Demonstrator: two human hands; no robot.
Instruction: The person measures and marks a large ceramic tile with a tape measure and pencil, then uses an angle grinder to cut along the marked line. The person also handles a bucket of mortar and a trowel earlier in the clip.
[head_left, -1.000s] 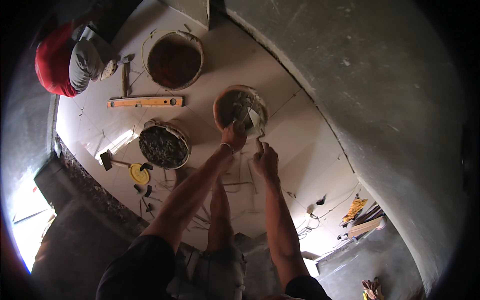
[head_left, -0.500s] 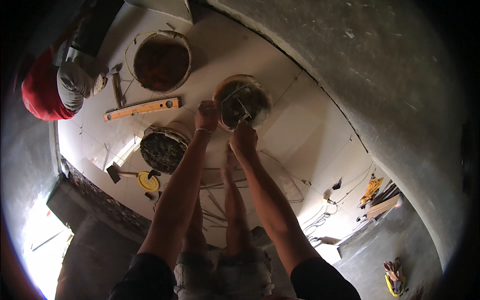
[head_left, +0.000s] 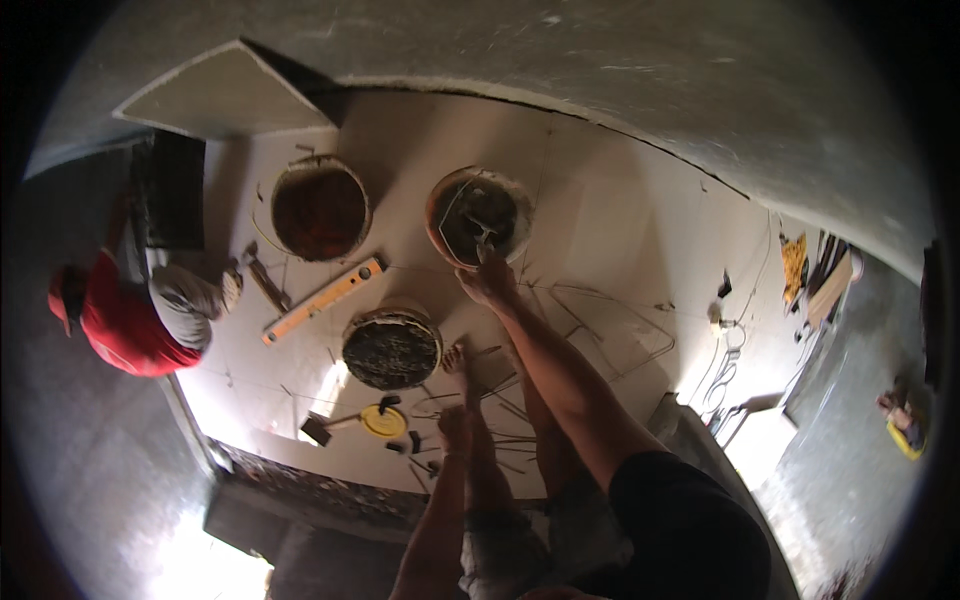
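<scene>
My right hand reaches over the near rim of a round bucket and is closed round the handle of a trowel. The trowel's blade dips into the bucket, where a grey wet mix shows; its edge is hard to make out in the shade. A thin wire handle lies across the bucket's left side. Held back near my legs, my left hand looks loosely curled, with nothing visible in it. Closest to it are my bare foot and a yellow round lid.
A bucket of dark mix stands left of my feet. Farther off are another bucket, an orange spirit level and a hammer. A mallet lies near the lid. Someone in red crouches at far left. Cables lie right.
My left hand has drawn back from beside the bucket toward my legs. My right hand still grips the trowel inside the bucket. The whole view has turned.
</scene>
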